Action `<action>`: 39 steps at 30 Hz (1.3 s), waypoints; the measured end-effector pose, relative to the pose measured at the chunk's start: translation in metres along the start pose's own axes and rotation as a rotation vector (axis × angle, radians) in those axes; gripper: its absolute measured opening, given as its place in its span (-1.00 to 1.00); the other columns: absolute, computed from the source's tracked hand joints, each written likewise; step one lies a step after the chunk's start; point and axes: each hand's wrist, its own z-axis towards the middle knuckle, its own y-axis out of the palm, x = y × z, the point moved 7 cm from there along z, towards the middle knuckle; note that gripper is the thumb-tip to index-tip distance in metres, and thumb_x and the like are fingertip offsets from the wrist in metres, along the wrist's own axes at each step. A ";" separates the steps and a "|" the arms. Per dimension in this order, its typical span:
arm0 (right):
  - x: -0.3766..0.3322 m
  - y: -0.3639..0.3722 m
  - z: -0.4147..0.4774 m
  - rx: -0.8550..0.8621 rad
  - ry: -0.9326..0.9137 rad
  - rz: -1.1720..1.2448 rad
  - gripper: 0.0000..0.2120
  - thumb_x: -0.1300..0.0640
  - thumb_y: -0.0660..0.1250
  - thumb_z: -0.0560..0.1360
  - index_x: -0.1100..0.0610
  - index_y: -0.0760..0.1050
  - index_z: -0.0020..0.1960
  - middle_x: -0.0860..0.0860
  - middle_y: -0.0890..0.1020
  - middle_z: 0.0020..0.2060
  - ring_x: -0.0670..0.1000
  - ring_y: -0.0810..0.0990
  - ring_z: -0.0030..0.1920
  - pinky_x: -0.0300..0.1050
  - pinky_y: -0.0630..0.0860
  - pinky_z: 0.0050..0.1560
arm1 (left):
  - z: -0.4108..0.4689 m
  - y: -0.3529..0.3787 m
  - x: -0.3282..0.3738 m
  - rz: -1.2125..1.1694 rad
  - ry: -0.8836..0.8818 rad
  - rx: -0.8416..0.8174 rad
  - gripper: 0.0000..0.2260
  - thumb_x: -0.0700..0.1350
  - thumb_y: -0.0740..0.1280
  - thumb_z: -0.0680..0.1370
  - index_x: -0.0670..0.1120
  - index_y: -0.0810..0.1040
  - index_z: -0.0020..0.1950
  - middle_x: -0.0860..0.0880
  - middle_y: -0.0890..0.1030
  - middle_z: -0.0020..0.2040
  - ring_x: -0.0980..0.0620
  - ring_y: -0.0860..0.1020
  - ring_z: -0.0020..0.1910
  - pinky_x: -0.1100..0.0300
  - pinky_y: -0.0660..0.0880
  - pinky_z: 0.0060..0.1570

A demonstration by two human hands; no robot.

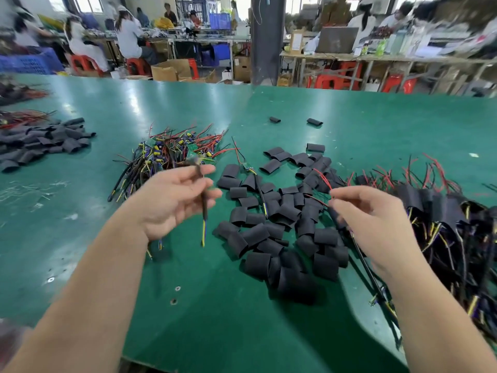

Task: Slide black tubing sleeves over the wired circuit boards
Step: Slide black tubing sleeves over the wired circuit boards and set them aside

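Their left hand point(174, 203) pinches a blurry black cable with yellow-blue tips point(205, 208); right hand point(376, 222) pinches a black-sleeved red-wired harness point(361, 254) beside loose black tubing sleeves point(258, 232).

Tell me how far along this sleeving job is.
Done: a heap of sleeved boards at the right. In hand: the left hand grips a blurred wired board; the right hand pinches another harness's red wires. Left: the pile of bare wired boards and many loose black sleeves.
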 end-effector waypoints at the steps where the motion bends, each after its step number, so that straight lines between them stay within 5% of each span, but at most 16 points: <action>1: 0.004 0.011 -0.003 -0.097 0.093 0.152 -0.85 0.28 0.37 0.47 0.11 0.63 0.00 -0.02 0.69 -0.22 -0.15 0.53 -0.36 -0.29 0.43 -0.27 | -0.010 0.014 -0.004 0.085 -0.010 -0.129 -0.76 -0.38 0.16 0.56 -0.17 0.51 0.14 0.01 0.61 -0.26 0.02 0.66 -0.26 0.24 0.58 -0.28; 3: 0.008 0.038 -0.013 -0.329 0.274 0.496 -0.75 0.26 0.41 0.40 0.22 0.58 0.08 0.14 0.68 -0.11 -0.08 0.51 -0.37 -0.25 0.40 -0.33 | -0.027 0.040 -0.015 0.301 -0.025 -0.355 -0.72 -0.42 0.17 0.55 -0.17 0.49 0.18 0.00 0.58 -0.20 -0.04 0.64 -0.25 0.16 0.59 -0.22; 6: 0.005 0.061 -0.024 -0.528 0.399 0.773 -0.50 0.05 0.44 0.24 0.24 0.55 0.13 0.11 0.67 -0.13 -0.06 0.53 -0.39 -0.29 0.42 -0.40 | -0.040 0.063 -0.030 0.601 -0.046 -0.573 -0.72 -0.45 0.14 0.58 -0.16 0.47 0.15 0.01 0.58 -0.16 -0.06 0.63 -0.21 0.10 0.56 -0.15; 10: 0.007 0.057 -0.016 -0.414 0.406 0.876 -0.79 0.11 0.37 0.31 0.18 0.67 -0.12 -0.01 0.58 -0.38 -0.10 0.53 -0.46 -0.34 0.46 -0.45 | -0.044 0.074 -0.039 0.804 -0.036 -0.634 -0.72 -0.40 0.12 0.59 -0.08 0.50 0.08 0.05 0.60 -0.16 0.01 0.63 -0.19 0.10 0.50 -0.09; 12: 0.008 0.053 -0.014 -0.351 0.387 0.875 -0.89 0.17 0.36 0.32 0.16 0.66 -0.25 0.01 0.62 -0.39 -0.09 0.56 -0.47 -0.33 0.49 -0.45 | -0.039 0.077 -0.040 0.884 0.025 -0.545 -0.78 -0.30 0.17 0.61 -0.02 0.52 0.03 0.08 0.62 -0.19 0.08 0.62 -0.25 0.21 0.48 -0.16; 16: 0.009 0.053 -0.015 -0.288 0.358 0.835 -0.92 0.29 0.28 0.51 0.23 0.52 -0.14 0.03 0.65 -0.40 -0.08 0.64 -0.42 -0.35 0.50 -0.46 | -0.031 0.092 -0.021 0.935 0.406 -0.204 -0.86 -0.15 0.35 0.54 0.10 0.58 -0.03 0.13 0.63 -0.28 0.29 0.50 -0.44 0.42 0.39 -0.31; 20: 0.008 0.048 -0.012 -0.201 0.272 0.747 -0.86 0.26 0.28 0.54 0.21 0.45 -0.20 0.00 0.63 -0.42 -0.07 0.64 -0.41 -0.33 0.48 -0.48 | -0.028 0.107 -0.015 1.099 0.659 -0.080 -0.71 -0.21 0.29 0.58 -0.14 0.53 0.30 -0.07 0.67 -0.07 0.29 0.55 -0.19 0.45 0.41 -0.07; 22: 0.006 0.041 -0.010 -0.161 0.191 0.666 -0.86 0.23 0.29 0.55 0.19 0.42 -0.18 -0.01 0.64 -0.41 -0.04 0.64 -0.41 -0.30 0.46 -0.49 | -0.023 0.113 -0.025 1.246 0.691 -0.098 -0.65 -0.15 0.22 0.62 -0.17 0.41 0.41 -0.14 0.59 -0.02 -0.06 0.56 -0.02 0.09 0.45 0.03; 24: 0.004 0.035 -0.009 -0.120 0.112 0.540 -0.86 0.19 0.32 0.54 0.19 0.42 -0.17 0.00 0.64 -0.40 0.00 0.65 -0.40 -0.27 0.47 -0.48 | -0.020 0.116 -0.037 1.365 0.675 -0.100 -0.62 -0.08 0.13 0.65 -0.14 0.32 0.47 -0.12 0.52 0.01 -0.16 0.50 0.01 -0.04 0.43 0.00; 26: 0.005 0.034 -0.009 -0.115 0.091 0.471 -0.85 0.17 0.35 0.52 0.18 0.45 -0.18 0.01 0.64 -0.41 0.03 0.66 -0.40 -0.25 0.48 -0.49 | -0.023 0.118 -0.043 1.392 0.693 -0.107 -0.65 -0.09 0.12 0.65 -0.13 0.40 0.42 -0.10 0.52 -0.02 -0.17 0.51 -0.09 -0.04 0.44 -0.11; 29: 0.007 0.040 -0.010 -0.162 0.097 0.493 -0.85 0.19 0.35 0.52 0.18 0.45 -0.20 0.05 0.65 -0.40 0.05 0.67 -0.38 -0.25 0.50 -0.48 | -0.026 0.112 -0.042 1.441 0.812 -0.025 -0.78 -0.14 0.20 0.57 -0.13 0.63 0.05 -0.08 0.53 -0.24 -0.15 0.46 -0.36 0.08 0.35 -0.36; 32: 0.006 0.048 -0.011 -0.253 0.073 0.451 -0.93 0.28 0.38 0.48 0.19 0.52 -0.17 0.09 0.69 -0.31 0.06 0.69 -0.28 -0.24 0.55 -0.37 | -0.024 0.103 -0.041 1.511 0.801 0.085 -0.90 -0.23 0.26 0.44 -0.12 0.56 -0.21 -0.03 0.49 -0.34 -0.12 0.48 -0.39 0.09 0.32 -0.36; 36: -0.004 0.064 -0.012 -0.455 0.019 0.241 -0.78 0.42 0.37 0.45 0.13 0.55 -0.05 0.04 0.73 -0.17 0.02 0.67 -0.13 -0.26 0.53 -0.19 | -0.022 0.086 -0.040 1.491 0.725 0.191 -0.78 -0.16 0.11 0.48 -0.08 0.52 -0.27 -0.01 0.52 -0.36 -0.11 0.48 -0.39 0.06 0.25 -0.30; 39: -0.014 0.073 0.000 -0.513 -0.035 -0.061 -0.72 0.42 0.34 0.46 0.05 0.56 -0.01 -0.03 0.72 -0.19 0.05 0.65 -0.14 0.01 0.56 -0.07 | -0.016 0.067 -0.035 1.428 0.639 0.271 -0.79 -0.18 0.13 0.47 -0.07 0.56 -0.20 -0.01 0.58 -0.28 -0.11 0.53 -0.30 0.02 0.26 -0.21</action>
